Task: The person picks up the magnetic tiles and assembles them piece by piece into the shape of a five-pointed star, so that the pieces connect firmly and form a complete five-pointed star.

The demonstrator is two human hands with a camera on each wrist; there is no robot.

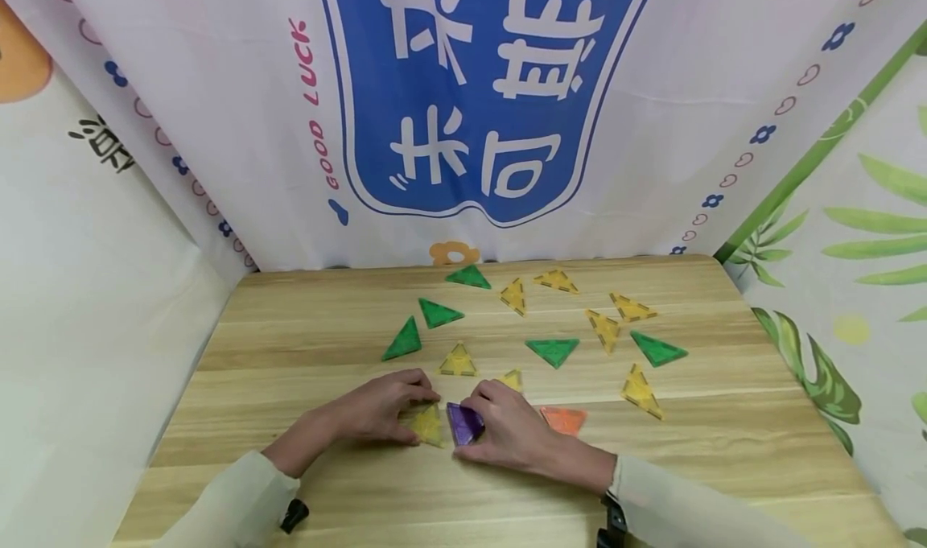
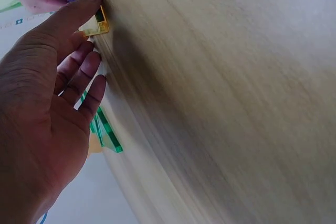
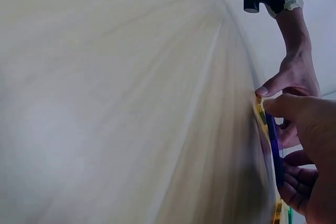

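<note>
Near the front middle of the table, my left hand (image 1: 371, 408) pinches a translucent yellow triangular magnetic tile (image 1: 429, 426) between thumb and fingers. In the left wrist view the thumb lies along the edge of that yellow tile (image 2: 100, 24), with the other fingers loosely bent. Just to the right, my right hand (image 1: 512, 432) grips a purple triangular magnetic tile (image 1: 463, 424), fingers at its far corner and thumb at its near one. A narrow gap separates the two tiles in the head view. My right fingers partly cover the purple tile.
Beyond the hands lie several green tiles (image 1: 554, 351) and several yellow tiles (image 1: 458, 360). An orange tile (image 1: 565, 420) sits right of my right wrist. Another yellow tile (image 1: 512, 380) is partly hidden behind my right hand. A printed curtain (image 1: 637, 194) hangs along the table's back edge.
</note>
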